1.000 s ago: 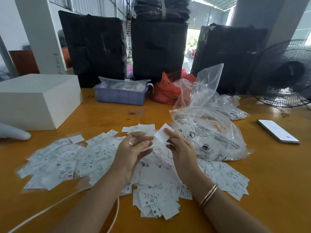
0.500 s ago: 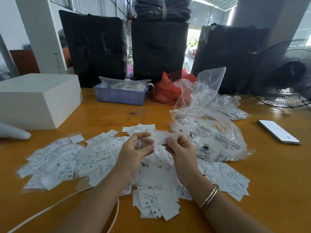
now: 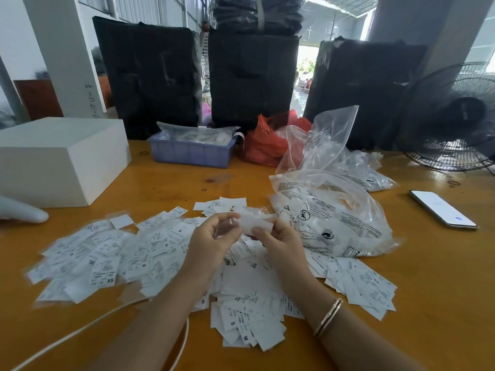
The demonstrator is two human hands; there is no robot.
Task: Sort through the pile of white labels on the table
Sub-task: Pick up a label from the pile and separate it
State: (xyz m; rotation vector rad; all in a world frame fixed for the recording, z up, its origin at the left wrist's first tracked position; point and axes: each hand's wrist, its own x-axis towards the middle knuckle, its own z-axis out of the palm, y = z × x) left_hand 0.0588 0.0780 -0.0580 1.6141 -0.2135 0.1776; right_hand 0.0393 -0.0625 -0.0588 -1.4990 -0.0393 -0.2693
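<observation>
A: Looking closest in, a white cable point(image 3: 80, 333) curls across the table point(image 3: 428, 303) under the left forearm, and a bangle point(image 3: 328, 317) sits on the right wrist.

B: And the labels point(image 3: 249, 311)?

A: Spread flat over the table in a wide pile, from far left to right of the arms, some printed S, M, XS. Both hands are raised just above the middle of it. The left hand point(image 3: 214, 238) has its fingers curled, pinching one end of a white label point(image 3: 254, 223); the right hand point(image 3: 278, 236) pinches the other end, thumb on the near edge.

B: Beyond that?

A: A clear bag point(image 3: 334, 218) with black print, just right of the hands, touching the pile. A phone point(image 3: 443, 208) lies well right. A white box point(image 3: 59, 159) stands at left. Farther back, a blue tray point(image 3: 191, 153), a red bag point(image 3: 265, 145), a fan point(image 3: 452, 119) and black bundles point(image 3: 251, 76).
</observation>
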